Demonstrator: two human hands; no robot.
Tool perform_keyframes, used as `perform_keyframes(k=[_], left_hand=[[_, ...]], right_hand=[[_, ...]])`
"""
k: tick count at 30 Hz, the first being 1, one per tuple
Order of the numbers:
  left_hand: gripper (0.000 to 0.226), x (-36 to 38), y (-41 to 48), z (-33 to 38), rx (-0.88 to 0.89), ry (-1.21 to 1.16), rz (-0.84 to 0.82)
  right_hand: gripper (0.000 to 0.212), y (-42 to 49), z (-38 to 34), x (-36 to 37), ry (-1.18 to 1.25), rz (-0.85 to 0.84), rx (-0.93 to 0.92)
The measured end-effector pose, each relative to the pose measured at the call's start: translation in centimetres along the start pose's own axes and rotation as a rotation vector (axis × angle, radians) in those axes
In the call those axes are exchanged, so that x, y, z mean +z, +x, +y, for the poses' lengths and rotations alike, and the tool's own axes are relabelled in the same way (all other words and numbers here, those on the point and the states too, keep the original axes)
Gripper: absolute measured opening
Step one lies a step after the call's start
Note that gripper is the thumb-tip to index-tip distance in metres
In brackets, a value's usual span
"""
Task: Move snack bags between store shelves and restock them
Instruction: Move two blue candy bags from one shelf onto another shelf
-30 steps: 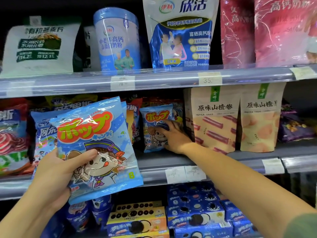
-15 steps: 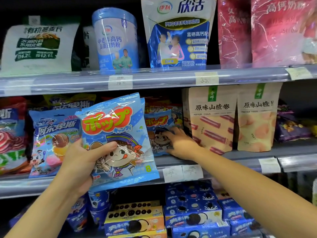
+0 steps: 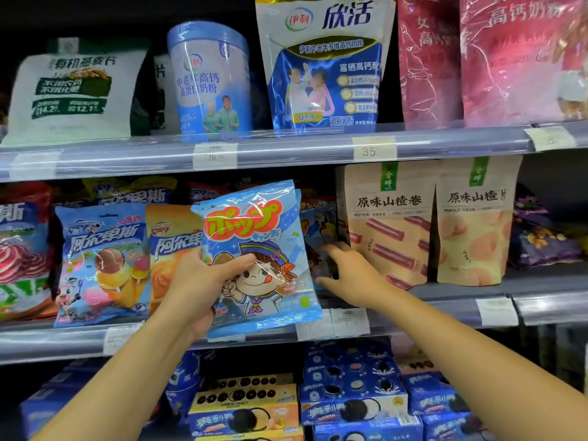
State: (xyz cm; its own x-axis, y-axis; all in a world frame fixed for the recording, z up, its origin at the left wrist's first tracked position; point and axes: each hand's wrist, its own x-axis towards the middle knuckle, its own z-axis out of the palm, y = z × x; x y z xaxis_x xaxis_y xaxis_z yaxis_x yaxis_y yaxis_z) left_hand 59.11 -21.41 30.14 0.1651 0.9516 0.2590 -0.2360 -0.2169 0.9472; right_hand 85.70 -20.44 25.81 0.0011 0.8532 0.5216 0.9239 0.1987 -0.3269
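Head view: two hands at the middle shelf [image 3: 413,305]. Left hand [image 3: 203,288] grips one blue candy bag [image 3: 257,249] before the shelf; right hand [image 3: 353,278], fingers spread, touches a second bag [image 3: 313,237] standing beside two tan pouches [image 3: 388,224].

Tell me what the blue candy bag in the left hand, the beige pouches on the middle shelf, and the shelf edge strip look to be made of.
Blue candy bag: thin glossy plastic film, by its crinkles and bright glare streaks. Beige pouches: matte, paper-like stand-up packs with no glare; possibly kraft paper over a liner. Shelf edge strip: clear shiny plastic, likely over metal, since the price tags show through it.
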Motion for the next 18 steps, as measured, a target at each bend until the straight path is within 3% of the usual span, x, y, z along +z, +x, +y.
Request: perform_keyframes(k=[7, 14, 18], left_hand=[[0.049, 3.0, 2.8, -1.2, -0.018, 0.068, 0.009], [0.089, 5.1, 5.8, -2.6, -0.095, 0.015, 0.021], [0.058, 5.5, 7.5, -3.2, -0.074, 0.065, 0.021]], right_hand=[[0.058, -3.3, 2.1, -1.0, 0.010, 0.012, -0.001], [0.047, -6.9, 3.5, -1.3, -0.131, 0.078, -0.060], [0.039, -8.4, 3.7, 0.1, -0.252, 0.124, -0.077]])
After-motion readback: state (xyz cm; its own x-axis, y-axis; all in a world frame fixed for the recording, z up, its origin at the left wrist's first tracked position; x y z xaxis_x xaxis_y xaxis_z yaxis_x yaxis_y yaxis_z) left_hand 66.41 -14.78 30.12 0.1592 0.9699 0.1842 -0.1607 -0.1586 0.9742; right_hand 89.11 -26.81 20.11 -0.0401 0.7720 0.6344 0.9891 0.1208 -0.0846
